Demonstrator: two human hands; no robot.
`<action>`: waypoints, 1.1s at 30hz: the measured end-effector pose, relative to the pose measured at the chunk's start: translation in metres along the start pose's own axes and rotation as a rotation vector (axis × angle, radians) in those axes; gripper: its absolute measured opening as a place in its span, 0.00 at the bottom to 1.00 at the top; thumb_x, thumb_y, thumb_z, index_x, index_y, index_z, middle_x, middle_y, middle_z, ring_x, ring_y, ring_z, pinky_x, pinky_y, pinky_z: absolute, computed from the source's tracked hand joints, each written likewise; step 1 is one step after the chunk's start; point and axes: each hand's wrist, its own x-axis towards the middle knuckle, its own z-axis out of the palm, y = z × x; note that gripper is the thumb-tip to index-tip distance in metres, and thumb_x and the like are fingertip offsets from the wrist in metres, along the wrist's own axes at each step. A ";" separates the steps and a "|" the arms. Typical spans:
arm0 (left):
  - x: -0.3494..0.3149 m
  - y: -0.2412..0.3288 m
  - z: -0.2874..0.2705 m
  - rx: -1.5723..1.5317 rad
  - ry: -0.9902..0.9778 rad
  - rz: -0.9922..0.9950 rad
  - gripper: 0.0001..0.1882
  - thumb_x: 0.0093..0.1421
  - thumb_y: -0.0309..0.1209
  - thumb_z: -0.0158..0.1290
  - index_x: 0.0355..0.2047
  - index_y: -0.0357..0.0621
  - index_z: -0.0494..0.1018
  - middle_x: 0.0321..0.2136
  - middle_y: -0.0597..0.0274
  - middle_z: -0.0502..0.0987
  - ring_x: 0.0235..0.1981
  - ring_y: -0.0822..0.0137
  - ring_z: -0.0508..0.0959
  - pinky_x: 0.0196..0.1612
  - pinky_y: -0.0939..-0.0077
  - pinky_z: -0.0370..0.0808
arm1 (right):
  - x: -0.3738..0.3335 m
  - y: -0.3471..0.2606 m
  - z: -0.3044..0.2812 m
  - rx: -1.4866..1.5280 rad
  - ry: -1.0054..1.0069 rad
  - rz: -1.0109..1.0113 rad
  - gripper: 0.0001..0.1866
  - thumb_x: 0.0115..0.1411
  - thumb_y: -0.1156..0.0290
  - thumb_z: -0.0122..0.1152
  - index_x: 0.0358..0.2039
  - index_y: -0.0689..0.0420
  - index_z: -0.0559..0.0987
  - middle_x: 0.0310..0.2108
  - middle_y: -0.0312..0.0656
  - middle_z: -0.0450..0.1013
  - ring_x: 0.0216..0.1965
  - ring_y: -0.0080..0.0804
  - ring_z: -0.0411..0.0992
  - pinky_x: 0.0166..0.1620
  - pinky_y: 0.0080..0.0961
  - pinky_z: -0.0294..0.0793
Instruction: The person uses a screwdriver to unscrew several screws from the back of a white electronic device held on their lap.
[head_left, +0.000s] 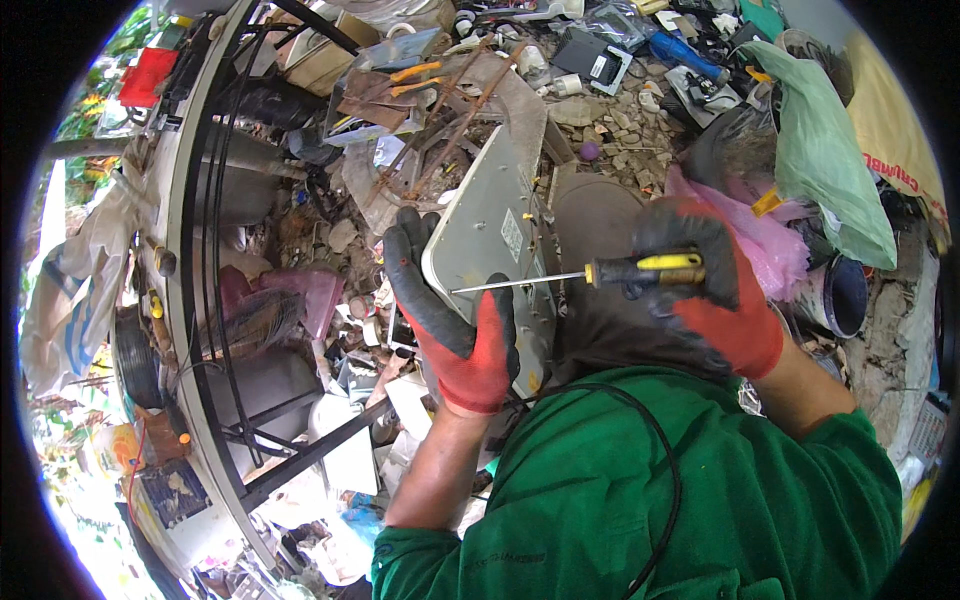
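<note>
Slanting between hands [445, 325] (right [725, 290] with screwdriver [612, 272]), grey panel [505, 258].

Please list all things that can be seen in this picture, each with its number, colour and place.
Screwdriver: one, yellow and black handle, in the right hand
Panel: one, pale grey, held at its edge by the left hand
Ball: one, purple, on the rubble
Rubble: uncountable, grey-brown, upper centre
Blue cylinder: one, blue, top right
Green bag: one, pale green, upper right
Frame: one, grey and black, left
Mixed scrap: too crowded to count, many colours, around the person
Cable: one, black, across the shirt
Shirt: one, green, bottom
Left hand: one, red and black glove, at the panel
Right hand: one, red and black glove, around the screwdriver handle
</note>
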 end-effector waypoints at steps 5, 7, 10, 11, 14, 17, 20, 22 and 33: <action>-0.002 0.000 -0.002 0.060 -0.019 0.010 0.45 0.59 0.25 0.51 0.71 0.29 0.39 0.70 0.38 0.49 0.71 0.49 0.54 0.72 0.57 0.47 | 0.014 -0.034 -0.001 -0.102 0.007 0.284 0.20 0.61 0.80 0.45 0.55 0.62 0.67 0.50 0.42 0.67 0.47 0.27 0.67 0.51 0.24 0.68; -0.002 0.001 0.000 0.010 0.001 -0.012 0.45 0.58 0.24 0.51 0.71 0.29 0.39 0.70 0.38 0.50 0.71 0.49 0.54 0.72 0.57 0.48 | 0.017 -0.034 -0.008 -0.261 -0.106 0.198 0.19 0.61 0.79 0.47 0.53 0.62 0.69 0.49 0.42 0.68 0.46 0.28 0.67 0.50 0.24 0.68; -0.001 -0.002 -0.005 0.073 -0.031 0.016 0.45 0.59 0.24 0.51 0.71 0.28 0.39 0.70 0.37 0.50 0.71 0.50 0.54 0.72 0.57 0.48 | 0.010 -0.024 -0.010 -0.308 -0.133 0.032 0.18 0.59 0.77 0.52 0.51 0.62 0.71 0.46 0.42 0.69 0.46 0.29 0.68 0.49 0.25 0.68; -0.001 -0.002 -0.004 0.059 -0.025 0.012 0.45 0.59 0.24 0.51 0.71 0.28 0.39 0.70 0.37 0.50 0.71 0.49 0.54 0.72 0.57 0.49 | 0.007 -0.019 -0.010 -0.296 -0.116 -0.018 0.18 0.58 0.77 0.54 0.50 0.62 0.71 0.45 0.43 0.69 0.46 0.29 0.68 0.49 0.26 0.69; -0.002 -0.003 -0.002 0.015 -0.004 -0.001 0.45 0.59 0.24 0.50 0.71 0.28 0.39 0.70 0.37 0.50 0.71 0.49 0.54 0.72 0.57 0.49 | 0.006 -0.006 -0.015 -0.316 -0.128 -0.147 0.21 0.56 0.78 0.55 0.52 0.62 0.71 0.46 0.44 0.69 0.46 0.31 0.69 0.51 0.28 0.70; -0.003 -0.004 -0.003 0.000 0.010 -0.017 0.44 0.59 0.23 0.50 0.71 0.28 0.39 0.70 0.38 0.50 0.71 0.50 0.55 0.72 0.57 0.49 | 0.002 -0.015 0.001 -0.079 -0.028 0.055 0.22 0.55 0.79 0.54 0.53 0.62 0.70 0.46 0.46 0.70 0.47 0.36 0.70 0.55 0.32 0.69; -0.003 -0.003 -0.008 0.050 0.008 -0.018 0.44 0.59 0.23 0.50 0.71 0.28 0.39 0.70 0.38 0.50 0.71 0.50 0.55 0.72 0.57 0.49 | 0.007 -0.025 -0.009 -0.407 -0.103 -0.016 0.26 0.55 0.79 0.54 0.57 0.62 0.69 0.49 0.47 0.69 0.50 0.39 0.70 0.57 0.33 0.68; -0.003 -0.003 -0.008 0.058 0.008 -0.018 0.44 0.60 0.23 0.50 0.71 0.28 0.39 0.70 0.39 0.50 0.71 0.51 0.55 0.72 0.57 0.49 | 0.007 -0.025 -0.012 -0.409 -0.173 -0.022 0.29 0.56 0.79 0.54 0.60 0.62 0.67 0.50 0.48 0.69 0.51 0.41 0.70 0.57 0.33 0.68; -0.005 -0.006 -0.010 -0.021 0.045 -0.025 0.43 0.61 0.24 0.49 0.71 0.29 0.39 0.70 0.39 0.51 0.71 0.50 0.54 0.72 0.57 0.48 | 0.009 -0.029 -0.004 -0.548 -0.145 -0.070 0.27 0.54 0.81 0.52 0.57 0.61 0.67 0.48 0.51 0.69 0.49 0.44 0.71 0.54 0.33 0.69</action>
